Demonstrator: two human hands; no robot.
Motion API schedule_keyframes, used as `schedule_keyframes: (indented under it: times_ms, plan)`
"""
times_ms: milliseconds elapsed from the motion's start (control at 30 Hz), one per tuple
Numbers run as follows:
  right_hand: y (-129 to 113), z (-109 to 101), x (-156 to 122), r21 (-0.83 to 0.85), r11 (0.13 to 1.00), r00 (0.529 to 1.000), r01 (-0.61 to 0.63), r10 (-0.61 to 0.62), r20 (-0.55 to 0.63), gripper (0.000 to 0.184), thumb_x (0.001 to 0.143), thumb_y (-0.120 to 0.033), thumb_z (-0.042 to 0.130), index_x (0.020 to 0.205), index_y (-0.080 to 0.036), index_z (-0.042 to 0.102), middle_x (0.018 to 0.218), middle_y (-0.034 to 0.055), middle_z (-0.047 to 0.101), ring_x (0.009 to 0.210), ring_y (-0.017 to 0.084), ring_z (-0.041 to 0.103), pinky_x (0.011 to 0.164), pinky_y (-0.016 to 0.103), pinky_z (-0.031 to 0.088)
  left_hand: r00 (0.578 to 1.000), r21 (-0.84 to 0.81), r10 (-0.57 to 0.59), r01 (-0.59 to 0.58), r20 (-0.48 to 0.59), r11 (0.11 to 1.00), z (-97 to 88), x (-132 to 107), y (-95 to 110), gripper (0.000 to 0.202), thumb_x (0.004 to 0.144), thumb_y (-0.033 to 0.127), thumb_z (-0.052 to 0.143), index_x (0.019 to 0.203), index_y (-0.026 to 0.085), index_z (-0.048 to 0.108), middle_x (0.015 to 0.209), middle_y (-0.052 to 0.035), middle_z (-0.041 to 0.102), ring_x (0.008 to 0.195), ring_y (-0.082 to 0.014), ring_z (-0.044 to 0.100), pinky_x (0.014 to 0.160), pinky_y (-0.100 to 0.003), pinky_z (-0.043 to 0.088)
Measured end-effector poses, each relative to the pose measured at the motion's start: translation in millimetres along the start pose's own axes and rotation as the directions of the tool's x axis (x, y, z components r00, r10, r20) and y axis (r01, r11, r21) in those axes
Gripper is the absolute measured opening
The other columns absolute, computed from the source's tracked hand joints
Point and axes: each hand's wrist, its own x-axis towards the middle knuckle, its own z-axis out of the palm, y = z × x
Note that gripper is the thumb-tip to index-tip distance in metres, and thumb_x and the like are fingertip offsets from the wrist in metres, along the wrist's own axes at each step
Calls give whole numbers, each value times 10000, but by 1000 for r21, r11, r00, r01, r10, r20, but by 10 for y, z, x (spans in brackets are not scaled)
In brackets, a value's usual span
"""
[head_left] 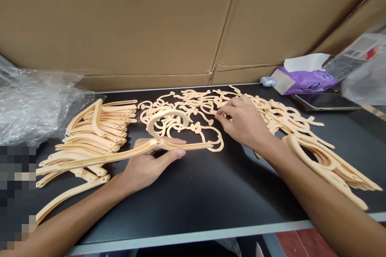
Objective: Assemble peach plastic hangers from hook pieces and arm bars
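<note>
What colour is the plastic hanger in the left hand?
The plastic hanger in the left hand is pale peach-orange; head view.

We see a black table [211, 192] with a grey front edge | left: stack of peach hanger bars [99, 128], clear plastic wrap [30, 104] | middle back: loose hooks [187, 100] | right: more hanger bars [328, 160], a phone [325, 101], a purple tissue pack [304, 80]

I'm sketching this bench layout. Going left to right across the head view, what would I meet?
Crumpled clear plastic bag → stack of peach plastic hanger bars → left hand gripping a peach plastic hanger → right hand on loose peach hooks → purple tissue pack.
</note>
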Motion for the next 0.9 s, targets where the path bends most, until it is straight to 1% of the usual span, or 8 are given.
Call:
schedule_keyframes:
  times_ms: [167, 300, 400, 500, 633, 767, 833, 900]
  plan:
    - [42, -29, 58, 174, 985, 999, -20, 24, -22, 297, 931, -250, 523, 776, -193, 770, 841, 86, 716, 856, 245, 589, 845, 395, 441, 1000, 13, -11, 11, 0, 1000, -2, -15, -9, 229, 859, 360, 685, 675, 242, 755, 943, 25, 801, 854, -182, 770, 809, -245, 630]
    - [188, -19, 79, -11, 992, 987, -129, 127, -102, 332, 912, -192, 460, 853, -158, 785, 916, 141, 722, 893, 295, 571, 819, 435, 431, 1000, -11, -10, 10, 7, 1000, 8, -9, -23, 221, 860, 368, 684, 693, 246, 761, 930, 13, 801, 829, -189, 767, 776, -263, 634]
    - [286, 10, 71, -99, 983, 986, -153, 145, -81, 332, 831, -127, 490, 949, -157, 798, 978, 155, 725, 925, 323, 565, 799, 447, 429, 1000, -22, -19, 19, 25, 1000, 14, 1, -35, 229, 864, 385, 678, 703, 244, 760, 907, 1, 800, 789, -189, 760, 719, -262, 632]
    - [302, 17, 74, -72, 985, 987, -156, 152, -56, 315, 759, -103, 527, 896, -176, 801, 962, 141, 738, 929, 323, 576, 803, 443, 432, 999, -14, -33, 34, 37, 999, 13, 0, -46, 236, 864, 398, 676, 711, 240, 761, 909, -6, 799, 778, -190, 755, 701, -261, 628]
    - [254, -2, 92, 97, 985, 990, -142, 143, -3, 290, 761, -104, 518, 819, -207, 783, 931, 76, 768, 909, 278, 613, 841, 418, 434, 999, 9, -23, 23, 31, 1000, 9, -10, -53, 210, 868, 396, 673, 765, 249, 782, 906, -2, 799, 800, -189, 755, 807, -287, 621]
    - [233, -14, 80, -48, 977, 977, -206, 203, -59, 359, 826, -135, 474, 1007, -179, 781, 1087, 120, 757, 1007, 336, 591, 840, 470, 401, 999, 35, -29, 28, 28, 999, 7, -6, -38, 181, 867, 386, 673, 851, 255, 797, 855, 0, 798, 787, -191, 756, 834, -298, 615]
    - [229, -14, 72, -116, 972, 978, -206, 202, -47, 375, 832, -134, 461, 1030, -153, 779, 1122, 159, 741, 1025, 357, 581, 835, 487, 388, 999, 32, -21, 20, 30, 999, 6, -2, -30, 172, 864, 373, 677, 830, 251, 794, 875, -2, 800, 788, -190, 759, 814, -287, 618]
    - [218, -16, 75, -92, 975, 979, -203, 201, -23, 375, 833, -134, 458, 1019, -151, 783, 1121, 159, 742, 1033, 357, 587, 860, 497, 386, 999, 22, -9, 8, 37, 1000, 3, -1, -28, 177, 864, 365, 679, 785, 248, 785, 908, -3, 802, 803, -192, 763, 804, -280, 620]
